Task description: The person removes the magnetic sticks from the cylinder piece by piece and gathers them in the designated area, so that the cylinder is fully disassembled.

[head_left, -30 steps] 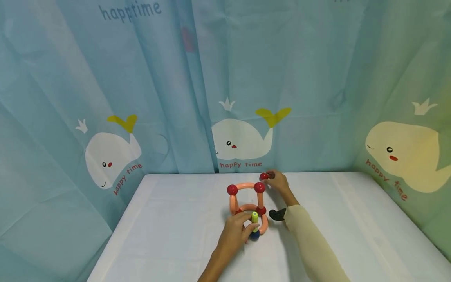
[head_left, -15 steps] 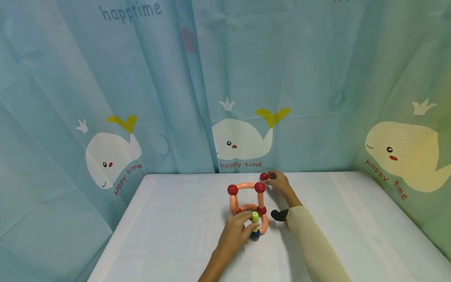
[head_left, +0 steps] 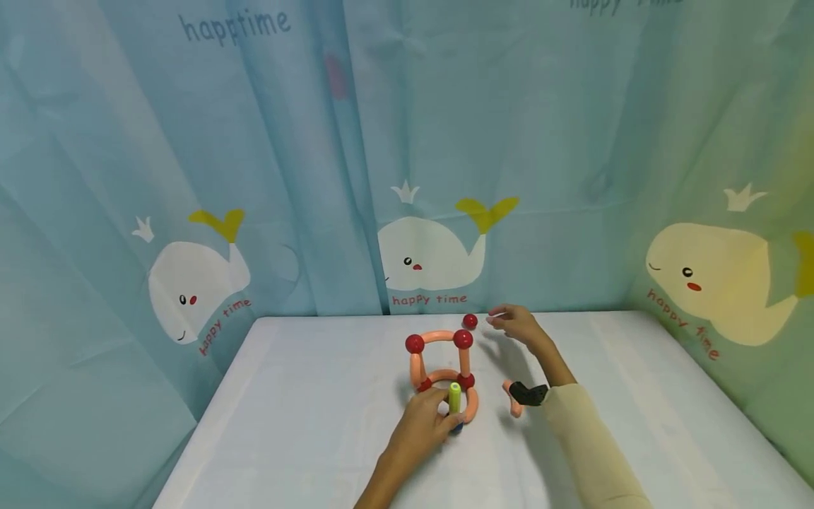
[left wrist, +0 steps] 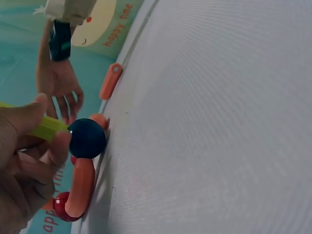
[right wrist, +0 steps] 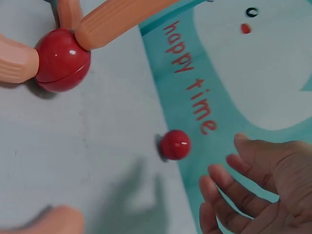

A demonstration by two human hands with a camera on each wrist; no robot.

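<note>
My left hand pinches an upright yellow-green stick between thumb and fingers. The stick's lower end meets a dark blue ball, which joins curved orange rods of a frame. That frame, a magnetic stick-and-ball build, has orange rods linked by red balls; my left hand hides part of its front. Near the table's back edge lies a loose red ball. To its right hovers my right hand, fingers apart and holding nothing, a small gap away from the ball.
A loose orange rod lies on the white table, right of the frame and beside the black device on my right wrist. A blue whale-print curtain rises behind the table's back edge.
My right hand has let go of the red ball and drawn back to the right; the ball stays at the back edge. The loose orange rod has come into view. My left hand keeps its grip.
</note>
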